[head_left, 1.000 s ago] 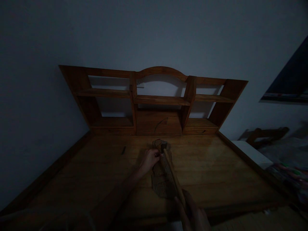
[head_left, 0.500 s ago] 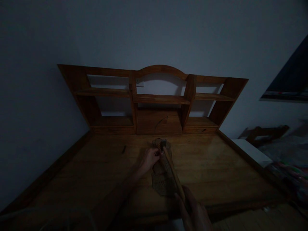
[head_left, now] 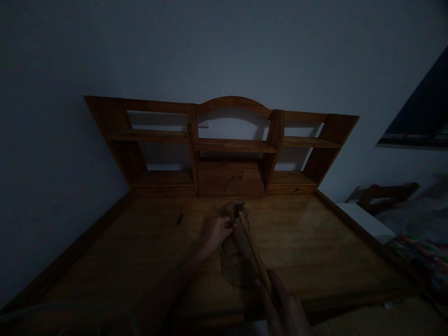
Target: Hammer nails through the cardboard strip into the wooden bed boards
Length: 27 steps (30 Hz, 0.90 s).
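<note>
My right hand (head_left: 285, 305) is wrapped round the wooden handle of a hammer (head_left: 255, 252), near the bottom edge of the view. The hammer's dark head (head_left: 239, 208) is over the far end of a flat brown piece, perhaps cardboard (head_left: 235, 273), lying on the wooden desk (head_left: 308, 242). Just left of the head, my left hand (head_left: 220, 231) has its fingers pinched together over that piece. A tiny shiny spot shows by its fingertips, but the dim light hides what they hold.
A wooden shelf unit (head_left: 231, 145) stands along the back of the desk against the wall. A small dark object (head_left: 179, 218) lies left of my left hand. On the right are a white surface (head_left: 366, 221), a wooden chair back (head_left: 388, 190) and a plastic-covered heap (head_left: 416, 219).
The hammer head has shifted very slightly to the right and its tilt differs a little. My left hand stays almost in place, still pinched.
</note>
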{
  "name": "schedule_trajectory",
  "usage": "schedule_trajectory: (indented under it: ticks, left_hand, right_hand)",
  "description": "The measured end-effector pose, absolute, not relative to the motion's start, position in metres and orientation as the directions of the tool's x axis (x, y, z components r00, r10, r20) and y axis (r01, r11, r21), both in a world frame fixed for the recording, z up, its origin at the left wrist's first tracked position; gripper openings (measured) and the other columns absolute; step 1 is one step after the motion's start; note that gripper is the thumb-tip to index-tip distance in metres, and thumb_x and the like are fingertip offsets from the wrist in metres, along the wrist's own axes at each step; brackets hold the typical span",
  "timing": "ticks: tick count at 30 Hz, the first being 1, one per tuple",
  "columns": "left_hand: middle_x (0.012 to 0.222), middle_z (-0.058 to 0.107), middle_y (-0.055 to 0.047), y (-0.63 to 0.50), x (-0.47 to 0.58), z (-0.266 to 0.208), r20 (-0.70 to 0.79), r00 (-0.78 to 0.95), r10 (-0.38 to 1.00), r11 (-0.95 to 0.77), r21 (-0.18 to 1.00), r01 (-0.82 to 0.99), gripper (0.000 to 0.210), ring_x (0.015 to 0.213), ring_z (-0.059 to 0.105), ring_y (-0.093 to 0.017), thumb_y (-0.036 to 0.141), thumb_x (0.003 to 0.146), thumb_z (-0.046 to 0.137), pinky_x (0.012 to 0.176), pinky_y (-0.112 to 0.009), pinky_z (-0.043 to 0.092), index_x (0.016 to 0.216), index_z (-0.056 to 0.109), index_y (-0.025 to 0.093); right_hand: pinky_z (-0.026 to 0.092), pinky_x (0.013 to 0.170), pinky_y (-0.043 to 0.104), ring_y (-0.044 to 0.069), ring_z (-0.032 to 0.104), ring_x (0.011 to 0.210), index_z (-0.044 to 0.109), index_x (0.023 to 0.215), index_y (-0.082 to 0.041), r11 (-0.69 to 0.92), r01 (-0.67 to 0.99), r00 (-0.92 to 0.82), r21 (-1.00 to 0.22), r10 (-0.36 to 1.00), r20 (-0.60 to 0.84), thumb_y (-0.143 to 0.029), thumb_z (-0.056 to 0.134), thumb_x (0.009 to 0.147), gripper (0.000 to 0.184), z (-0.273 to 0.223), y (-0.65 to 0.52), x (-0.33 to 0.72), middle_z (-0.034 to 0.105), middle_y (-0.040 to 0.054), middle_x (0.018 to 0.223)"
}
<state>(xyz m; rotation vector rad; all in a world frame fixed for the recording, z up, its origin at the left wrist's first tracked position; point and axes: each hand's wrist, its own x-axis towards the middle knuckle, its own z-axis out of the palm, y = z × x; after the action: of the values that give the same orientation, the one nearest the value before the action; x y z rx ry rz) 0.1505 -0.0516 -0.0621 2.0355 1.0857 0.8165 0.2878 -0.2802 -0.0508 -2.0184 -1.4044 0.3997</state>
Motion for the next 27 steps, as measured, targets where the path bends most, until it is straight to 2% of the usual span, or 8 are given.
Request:
schedule_trajectory:
  ticks: [4,7,12,17,21,24,27]
  left_hand:
    - [0.067,0.069,-0.005,-0.056,0.150,-0.054,0.217,0.442,0.871,-0.421,0.793,0.440,0.020,0.062,0.061,-0.017,0.029,0.077,0.061,0.053,-0.021,0.037,0.073,0.070,0.011]
    - [0.069,0.070,-0.005,-0.056,0.150,-0.054,0.215,0.456,0.864,-0.428,0.790,0.438,0.017,0.063,0.062,-0.016,0.024,0.076,0.059,0.053,-0.020,0.038,0.075,0.070,0.011]
    - [0.071,0.071,-0.006,-0.056,0.152,-0.056,0.204,0.415,0.887,-0.402,0.783,0.475,0.020,0.064,0.062,-0.017,0.029,0.076,0.062,0.054,-0.021,0.039,0.074,0.071,0.011]
    - [0.069,0.069,-0.004,-0.053,0.151,-0.063,0.237,0.431,0.870,-0.440,0.769,0.465,0.019,0.063,0.061,-0.015,0.031,0.078,0.062,0.055,-0.021,0.038,0.073,0.071,0.014]
    - [0.068,0.066,-0.001,-0.047,0.151,-0.071,0.295,0.448,0.844,-0.497,0.745,0.446,0.017,0.061,0.057,-0.013,0.032,0.077,0.065,0.056,-0.020,0.037,0.073,0.070,0.016]
    - [0.068,0.062,0.000,-0.045,0.148,-0.071,0.352,0.415,0.839,-0.529,0.706,0.471,0.017,0.061,0.054,-0.012,0.035,0.075,0.068,0.057,-0.021,0.037,0.075,0.069,0.017]
    - [0.072,0.059,0.000,-0.047,0.144,-0.063,0.446,0.378,0.811,-0.582,0.681,0.445,0.017,0.066,0.053,-0.012,0.035,0.080,0.063,0.060,-0.021,0.037,0.079,0.070,0.019]
  right_hand:
    - [0.053,0.060,0.026,0.026,0.072,0.072,0.054,0.129,-0.012,-0.178,0.734,0.316,-0.655,0.944,0.097,-0.058,0.024,0.093,0.066,-0.050,-0.280,0.289,0.075,0.0123,0.076]
    - [0.053,0.064,0.027,0.028,0.072,0.075,0.057,0.125,-0.010,-0.180,0.737,0.308,-0.652,0.947,0.086,-0.060,0.027,0.092,0.067,-0.055,-0.280,0.289,0.075,0.0134,0.076]
    - [0.053,0.055,0.025,0.027,0.073,0.067,0.062,0.122,-0.017,-0.186,0.664,0.368,-0.724,0.924,0.100,-0.062,0.030,0.090,0.064,-0.046,-0.284,0.287,0.075,0.0115,0.072]
    - [0.055,0.074,0.030,0.029,0.070,0.091,0.068,0.112,-0.024,-0.118,0.587,0.436,-0.801,0.880,0.189,-0.067,0.044,0.082,0.058,-0.021,-0.285,0.290,0.075,0.0111,0.094]
    - [0.054,0.076,0.028,0.028,0.067,0.096,0.068,0.109,-0.019,-0.162,0.516,0.493,-0.841,0.859,0.137,-0.067,0.045,0.082,0.060,-0.021,-0.280,0.300,0.074,0.0110,0.096]
    - [0.054,0.078,0.027,0.028,0.064,0.103,0.068,0.108,-0.016,-0.200,0.470,0.538,-0.859,0.837,0.099,-0.067,0.047,0.080,0.062,-0.031,-0.276,0.313,0.072,0.0115,0.105]
    - [0.053,0.079,0.026,0.027,0.063,0.104,0.066,0.109,-0.014,-0.234,0.406,0.548,-0.883,0.836,0.031,-0.064,0.048,0.082,0.060,-0.038,-0.272,0.327,0.070,0.0120,0.107]
